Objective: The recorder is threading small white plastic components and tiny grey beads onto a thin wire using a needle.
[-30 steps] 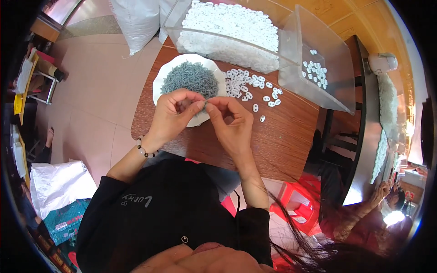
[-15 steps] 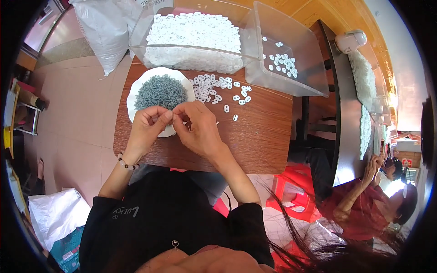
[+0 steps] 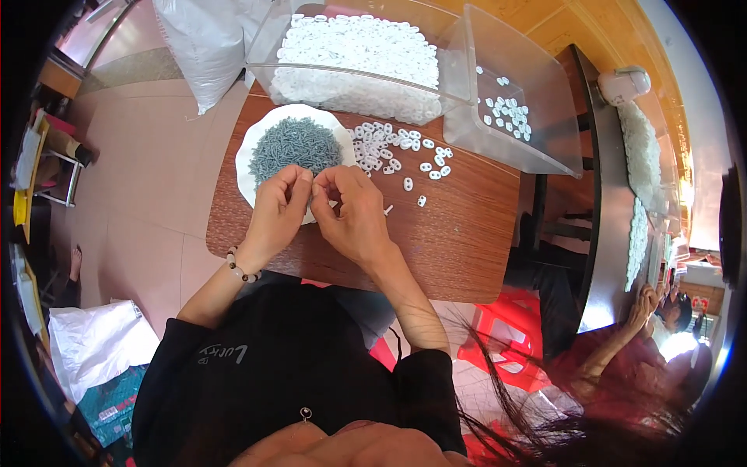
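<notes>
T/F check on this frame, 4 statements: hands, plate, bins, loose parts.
1. Both hands, the left hand and the right hand, meet fingertip to fingertip over the white plate. True.
2. The plate holds red beads. False: it holds a heap of grey-blue small parts.
3. The two clear bins are equally full. False: the large bin is heaped with white pieces, the right bin holds only a few.
4. Loose white pieces lie on the brown table. True.

Whatever the left hand & right hand pinch between fingertips is too small to tell. Hands cover the near edge of the white plate. Clear bin of white bits is cut off at the top. Other person's hand at right is blurry.
</notes>
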### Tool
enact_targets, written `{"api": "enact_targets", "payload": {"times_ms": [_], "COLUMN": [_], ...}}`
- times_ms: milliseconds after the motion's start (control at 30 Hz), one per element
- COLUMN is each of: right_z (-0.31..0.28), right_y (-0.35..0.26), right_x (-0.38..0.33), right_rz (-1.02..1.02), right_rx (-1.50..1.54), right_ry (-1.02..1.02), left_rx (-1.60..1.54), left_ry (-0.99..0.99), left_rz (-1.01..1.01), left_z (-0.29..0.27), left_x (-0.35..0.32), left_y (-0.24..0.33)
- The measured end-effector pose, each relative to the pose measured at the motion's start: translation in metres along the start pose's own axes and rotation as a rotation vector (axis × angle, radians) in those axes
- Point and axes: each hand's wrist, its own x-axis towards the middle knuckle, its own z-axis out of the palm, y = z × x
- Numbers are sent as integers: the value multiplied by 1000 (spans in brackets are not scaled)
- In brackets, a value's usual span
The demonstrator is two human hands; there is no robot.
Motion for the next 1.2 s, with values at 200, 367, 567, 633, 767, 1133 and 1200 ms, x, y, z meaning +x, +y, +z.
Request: {"api": "enact_targets", "payload": {"times_ms": [200,367,567,633,767,1133,1200], "right_z": [4,1,8,12,17,9,5], "right_y": [2,8,6,6,3,6,8], "right_x": [2,2,5,4,1,3,5], "right_rz": [14,-9,-90,-118,-79,-9,-101], "right_rx": [73,37,-31,-40,-4,50,-6], "right_ry": [-32,-73,-57,-35,21,-66,-124], "left_rx": [-240,-327,-403,-359,-253,-410,-352], "left_ry": [-132,-174,-123,76,150,-24,-104], "left_rz": [-255,-305,-354,-289,-97,-251,-265], "left_z": [-14,-24,-18,-8,-2,-24,-31], "left_x": [-1,2,-3,-9,-10,0,3], "left_y": [23,18,19,20,14,14,19]}}
